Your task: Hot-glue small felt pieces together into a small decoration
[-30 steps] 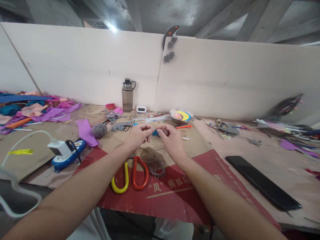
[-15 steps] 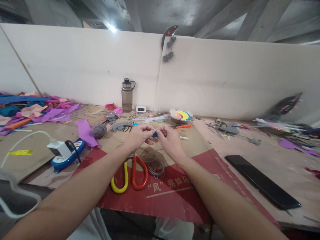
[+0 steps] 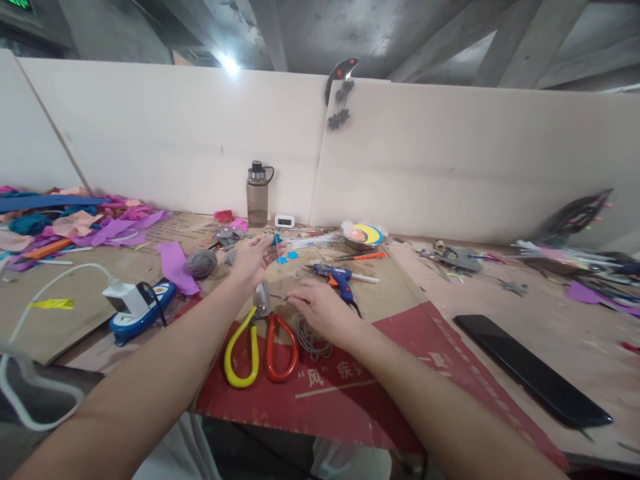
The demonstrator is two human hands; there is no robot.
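Observation:
My left hand (image 3: 254, 259) is closed in a pinch on a small dark blue piece (image 3: 277, 239) at its fingertips. Light blue flower-shaped cutouts (image 3: 289, 257) show just beside and below those fingers. Lower and to the right, my right hand (image 3: 320, 303) is held low over the cardboard with fingers drawn together; anything between them is too small to name. A coil of grey cord (image 3: 316, 343) lies partly under it. Scissors with one yellow and one red handle (image 3: 270, 350) rest between my forearms. Behind my right hand lies a blue glue gun (image 3: 339, 279).
A black phone (image 3: 530, 370) lies at the right. At the left are a power strip (image 3: 143, 310), grey yarn (image 3: 201, 264) and heaped felt scraps (image 3: 80, 223). A bottle (image 3: 257, 197), small clock (image 3: 285, 221) and bowl (image 3: 363, 243) stand near the white partition.
My hands have come apart: the left moved left and up with the blue piece, the right moved down toward the cord. The glue gun and the blue flower cutouts have come into view.

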